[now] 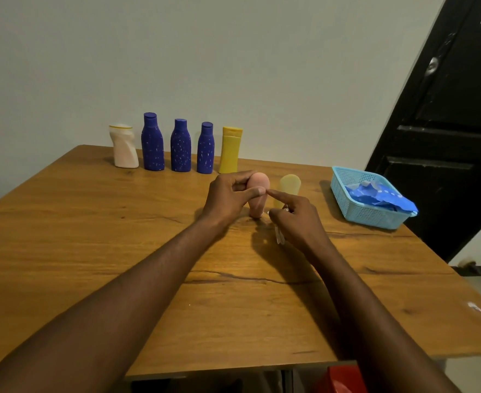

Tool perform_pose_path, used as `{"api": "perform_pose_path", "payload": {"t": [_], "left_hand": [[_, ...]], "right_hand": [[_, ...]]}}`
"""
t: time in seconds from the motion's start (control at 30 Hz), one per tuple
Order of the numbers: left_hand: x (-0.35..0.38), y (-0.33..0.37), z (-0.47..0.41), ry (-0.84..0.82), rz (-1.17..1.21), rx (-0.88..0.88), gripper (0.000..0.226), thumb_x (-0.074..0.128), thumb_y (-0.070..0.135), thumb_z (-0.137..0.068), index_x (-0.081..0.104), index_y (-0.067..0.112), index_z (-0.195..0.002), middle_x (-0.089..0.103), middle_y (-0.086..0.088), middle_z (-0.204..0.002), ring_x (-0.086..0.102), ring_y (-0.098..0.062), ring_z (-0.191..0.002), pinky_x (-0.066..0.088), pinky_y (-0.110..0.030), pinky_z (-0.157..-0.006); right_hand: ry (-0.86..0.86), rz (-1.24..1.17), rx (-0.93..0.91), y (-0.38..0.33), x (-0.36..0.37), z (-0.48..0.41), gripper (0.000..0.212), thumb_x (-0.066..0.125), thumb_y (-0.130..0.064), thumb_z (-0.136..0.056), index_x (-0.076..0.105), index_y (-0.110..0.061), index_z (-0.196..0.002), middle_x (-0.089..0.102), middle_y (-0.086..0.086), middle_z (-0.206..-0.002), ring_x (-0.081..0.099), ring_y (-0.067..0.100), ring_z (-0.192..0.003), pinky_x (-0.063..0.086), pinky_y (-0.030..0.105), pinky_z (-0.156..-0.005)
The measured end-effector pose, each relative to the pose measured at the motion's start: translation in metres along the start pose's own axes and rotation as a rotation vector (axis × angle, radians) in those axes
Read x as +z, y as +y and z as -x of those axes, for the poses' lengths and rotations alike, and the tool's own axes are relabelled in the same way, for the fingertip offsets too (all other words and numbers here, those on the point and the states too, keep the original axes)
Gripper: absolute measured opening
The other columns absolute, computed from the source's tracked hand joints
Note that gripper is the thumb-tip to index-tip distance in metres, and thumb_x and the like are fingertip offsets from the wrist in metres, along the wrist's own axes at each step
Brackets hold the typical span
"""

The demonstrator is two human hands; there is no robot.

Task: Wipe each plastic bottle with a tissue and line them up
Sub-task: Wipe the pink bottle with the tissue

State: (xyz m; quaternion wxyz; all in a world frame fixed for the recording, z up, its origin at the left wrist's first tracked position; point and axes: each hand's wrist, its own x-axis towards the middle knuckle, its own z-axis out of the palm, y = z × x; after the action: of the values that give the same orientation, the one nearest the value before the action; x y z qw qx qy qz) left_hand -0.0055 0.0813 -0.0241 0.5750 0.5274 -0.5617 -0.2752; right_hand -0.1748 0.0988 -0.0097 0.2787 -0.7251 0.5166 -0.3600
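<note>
On wooden table (77, 265), 5 bottles (180, 146) in row, pale wall (233, 66), black door (446, 123)

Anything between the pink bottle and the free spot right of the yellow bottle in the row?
Nothing visible. The pink bottle, gripped by the left hand, stands just in front of that spot beside the yellow bottle; the pale bottle is off to its right.

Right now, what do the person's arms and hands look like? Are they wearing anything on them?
Both arms are bare. No sleeve shows on the left forearm or the right forearm as far as the picture reaches. The left hand and the right hand have no gloves, and I see no watch or bracelet on either wrist.
</note>
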Motion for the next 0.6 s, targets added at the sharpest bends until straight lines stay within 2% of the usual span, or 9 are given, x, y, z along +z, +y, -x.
{"api": "perform_pose_path", "payload": {"t": [0.1, 0.2, 0.33, 0.4, 0.5, 0.6], "left_hand": [[0.0009, 0.0000, -0.0015, -0.002, -0.002, 0.014, 0.056, 0.083, 0.016, -0.084, 0.065, 0.018, -0.136, 0.069, 0.003, -0.131, 0.065, -0.004, -0.111, 0.057, -0.026, -0.092], [0.0023, -0.0003, -0.0024, -0.010, -0.005, 0.020, 0.055, 0.083, 0.017, -0.084, 0.065, 0.018, -0.136, 0.069, 0.004, -0.131, 0.065, -0.003, -0.111, 0.057, -0.027, -0.093], [0.0051, -0.0005, -0.0042, -0.019, 0.002, 0.020, 0.056, 0.082, 0.016, -0.085, 0.064, 0.019, -0.138, 0.068, 0.005, -0.132, 0.063, 0.002, -0.108, 0.055, -0.020, -0.086], [0.0062, -0.0010, -0.0055, -0.025, -0.005, 0.027, 0.056, 0.081, 0.015, -0.086, 0.063, 0.019, -0.139, 0.068, 0.005, -0.133, 0.062, 0.003, -0.107, 0.054, -0.018, -0.085], [0.0069, -0.0018, -0.0071, -0.026, -0.008, 0.031, 0.056, 0.081, 0.016, -0.087, 0.062, 0.020, -0.139, 0.067, 0.005, -0.135, 0.063, 0.002, -0.109, 0.056, -0.021, -0.087], [0.0075, -0.0031, -0.0075, -0.031, 0.001, 0.032, 0.057, 0.080, 0.016, -0.087, 0.061, 0.021, -0.141, 0.066, 0.005, -0.136, 0.063, -0.005, -0.116, 0.057, -0.028, -0.094]], "right_hand": [[-0.005, -0.003, 0.001, 0.0028, 0.0015, 0.0005, 0.050, 0.056, -0.025, -0.093, 0.055, -0.036, -0.143, 0.058, 0.010, -0.142, 0.053, 0.013, -0.106, 0.050, 0.033, -0.086], [-0.011, -0.004, 0.014, 0.0055, 0.0024, -0.0005, 0.050, 0.056, -0.026, -0.093, 0.056, -0.037, -0.141, 0.060, 0.009, -0.141, 0.055, 0.013, -0.107, 0.050, 0.033, -0.086], [-0.021, -0.002, 0.038, 0.0083, 0.0047, -0.0008, 0.050, 0.057, -0.031, -0.091, 0.056, -0.037, -0.141, 0.065, 0.009, -0.132, 0.060, 0.014, -0.104, 0.050, 0.030, -0.079], [-0.023, -0.008, 0.049, 0.0076, 0.0052, 0.0005, 0.054, 0.058, -0.034, -0.087, 0.056, -0.037, -0.141, 0.066, 0.008, -0.126, 0.062, 0.017, -0.103, 0.053, 0.033, -0.081], [-0.029, -0.016, 0.067, 0.0058, 0.0046, 0.0018, 0.062, 0.055, -0.042, -0.081, 0.054, -0.036, -0.143, 0.067, 0.007, -0.117, 0.063, 0.017, -0.098, 0.057, 0.036, -0.083], [-0.037, -0.019, 0.067, 0.0063, 0.0052, 0.0013, 0.060, 0.056, -0.040, -0.084, 0.052, -0.036, -0.144, 0.067, 0.007, -0.110, 0.064, 0.018, -0.096, 0.058, 0.038, -0.083]]}}
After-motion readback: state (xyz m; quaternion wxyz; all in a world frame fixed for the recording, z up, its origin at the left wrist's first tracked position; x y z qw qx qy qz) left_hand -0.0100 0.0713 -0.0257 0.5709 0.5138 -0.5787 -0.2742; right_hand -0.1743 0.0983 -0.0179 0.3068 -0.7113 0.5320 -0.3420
